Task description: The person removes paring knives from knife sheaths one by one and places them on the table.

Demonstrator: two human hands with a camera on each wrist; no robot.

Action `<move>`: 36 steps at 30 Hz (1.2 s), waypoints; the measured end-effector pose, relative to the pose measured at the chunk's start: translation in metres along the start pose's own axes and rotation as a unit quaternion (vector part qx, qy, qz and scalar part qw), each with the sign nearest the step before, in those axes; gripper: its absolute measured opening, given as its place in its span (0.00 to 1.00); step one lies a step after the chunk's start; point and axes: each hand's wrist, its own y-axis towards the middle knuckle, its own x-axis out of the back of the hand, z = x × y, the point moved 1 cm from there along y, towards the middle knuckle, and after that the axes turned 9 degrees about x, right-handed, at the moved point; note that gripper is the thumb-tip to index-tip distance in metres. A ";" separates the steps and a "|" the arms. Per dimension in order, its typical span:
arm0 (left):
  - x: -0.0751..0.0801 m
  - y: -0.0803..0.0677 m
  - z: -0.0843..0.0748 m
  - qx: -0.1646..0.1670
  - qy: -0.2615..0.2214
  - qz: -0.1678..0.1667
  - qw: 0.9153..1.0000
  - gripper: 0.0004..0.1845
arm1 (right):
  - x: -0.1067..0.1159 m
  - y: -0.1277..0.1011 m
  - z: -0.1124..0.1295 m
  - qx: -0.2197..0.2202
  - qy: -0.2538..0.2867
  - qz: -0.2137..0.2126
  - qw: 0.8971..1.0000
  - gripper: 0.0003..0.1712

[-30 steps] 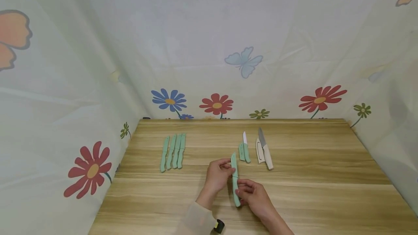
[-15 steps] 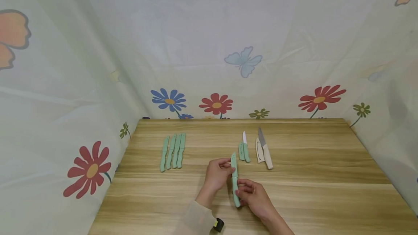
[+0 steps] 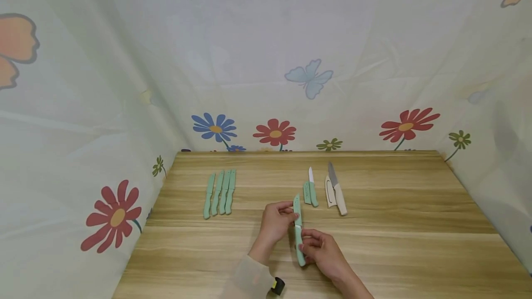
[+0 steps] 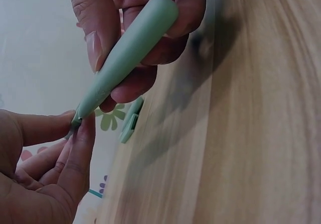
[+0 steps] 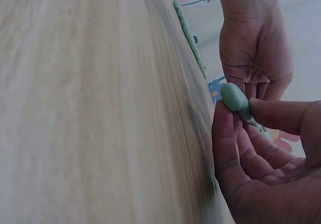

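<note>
fingers of both hands, left hand (image 3: 275, 222) and right hand (image 3: 322, 252), curled around one green sheathed knife (image 3: 298, 230)

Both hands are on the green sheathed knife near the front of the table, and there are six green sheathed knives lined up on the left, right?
Not quite: the row on the left holds four green sheathed knives, not six, as the head view shows. The rest stands: the left hand and the right hand both hold the green sheathed knife near the front of the table.
</note>
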 end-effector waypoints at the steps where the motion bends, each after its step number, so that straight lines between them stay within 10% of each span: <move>1: 0.000 0.000 0.000 0.001 0.000 0.000 1.000 0.18 | 0.000 0.000 0.000 -0.001 0.002 0.002 1.000 0.27; 36: 0.000 0.004 0.004 0.009 -0.033 0.002 0.999 0.18 | -0.002 -0.008 -0.003 -0.012 0.014 0.018 1.000 0.28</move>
